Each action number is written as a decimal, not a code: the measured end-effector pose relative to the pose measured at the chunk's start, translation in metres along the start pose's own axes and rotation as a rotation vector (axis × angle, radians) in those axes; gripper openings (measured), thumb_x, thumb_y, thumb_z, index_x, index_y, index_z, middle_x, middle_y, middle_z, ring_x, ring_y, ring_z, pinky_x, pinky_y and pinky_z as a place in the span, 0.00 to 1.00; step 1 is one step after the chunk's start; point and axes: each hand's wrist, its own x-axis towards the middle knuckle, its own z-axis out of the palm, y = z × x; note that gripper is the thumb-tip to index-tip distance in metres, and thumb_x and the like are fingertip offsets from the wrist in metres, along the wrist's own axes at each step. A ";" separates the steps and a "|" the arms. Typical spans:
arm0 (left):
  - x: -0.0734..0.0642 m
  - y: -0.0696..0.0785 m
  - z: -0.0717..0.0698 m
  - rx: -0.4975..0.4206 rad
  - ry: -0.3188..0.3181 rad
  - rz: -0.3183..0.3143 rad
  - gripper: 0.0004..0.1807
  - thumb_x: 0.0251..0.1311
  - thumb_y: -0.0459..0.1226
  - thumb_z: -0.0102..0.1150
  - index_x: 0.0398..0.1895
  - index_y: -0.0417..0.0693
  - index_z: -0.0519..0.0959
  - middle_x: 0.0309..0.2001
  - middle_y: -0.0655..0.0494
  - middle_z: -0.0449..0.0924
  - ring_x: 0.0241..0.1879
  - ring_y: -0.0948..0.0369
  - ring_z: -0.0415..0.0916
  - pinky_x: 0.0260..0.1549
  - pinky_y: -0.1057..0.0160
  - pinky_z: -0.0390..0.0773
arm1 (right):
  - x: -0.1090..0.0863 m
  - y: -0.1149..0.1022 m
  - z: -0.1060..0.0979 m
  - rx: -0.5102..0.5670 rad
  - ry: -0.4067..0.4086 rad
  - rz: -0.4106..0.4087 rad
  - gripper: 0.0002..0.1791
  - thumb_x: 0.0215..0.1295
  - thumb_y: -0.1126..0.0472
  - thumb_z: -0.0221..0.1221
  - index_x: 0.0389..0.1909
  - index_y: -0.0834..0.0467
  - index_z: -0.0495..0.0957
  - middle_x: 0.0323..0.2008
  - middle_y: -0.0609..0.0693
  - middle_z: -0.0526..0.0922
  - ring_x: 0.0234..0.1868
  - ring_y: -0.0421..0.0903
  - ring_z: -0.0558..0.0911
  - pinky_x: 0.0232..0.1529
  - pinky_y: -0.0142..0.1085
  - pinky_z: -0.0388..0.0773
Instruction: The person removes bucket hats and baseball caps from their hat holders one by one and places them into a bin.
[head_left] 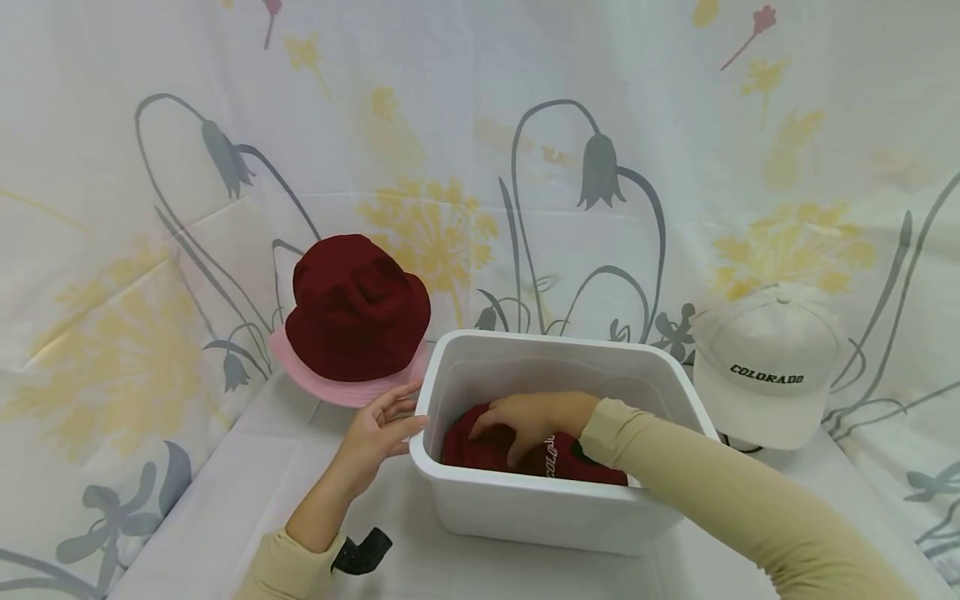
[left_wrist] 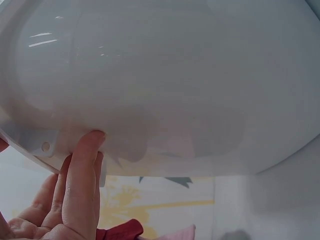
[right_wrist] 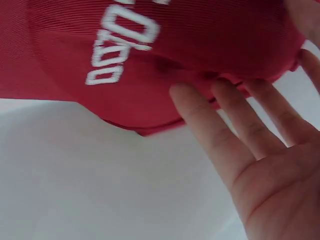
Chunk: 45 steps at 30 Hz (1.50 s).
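Inside the white plastic bin (head_left: 540, 508), a dark red baseball cap (head_left: 480, 446) with white embroidered letters lies close to the near wall. My right hand (head_left: 536, 421) reaches down over it with fingers spread. In the right wrist view, its extended fingertips overlap the cap's crown (right_wrist: 165, 65) near the lower edge. At the bin's left end, my left hand (head_left: 378, 429) touches the rim with the thumb. The left wrist view has straight fingers (left_wrist: 82, 185) against the bin's outer wall (left_wrist: 175, 75). The near wall hides part of the cap.
Behind and left of the bin, a dark red bucket hat (head_left: 356, 308) sits on a pink brim (head_left: 337, 387). A cream cap (head_left: 772, 367) lettered COLORADO stands to the right. A flower-print curtain (head_left: 465, 167) hangs behind the white-covered table (head_left: 397, 525).
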 end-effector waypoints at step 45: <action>0.000 -0.001 0.001 -0.014 -0.008 -0.008 0.31 0.56 0.29 0.58 0.65 0.38 0.63 0.52 0.40 0.73 0.44 0.59 0.76 0.38 0.55 0.79 | -0.130 -0.039 -0.029 0.211 0.676 -0.218 0.28 0.54 0.65 0.66 0.57 0.56 0.71 0.52 0.47 0.74 0.52 0.45 0.74 0.44 0.36 0.77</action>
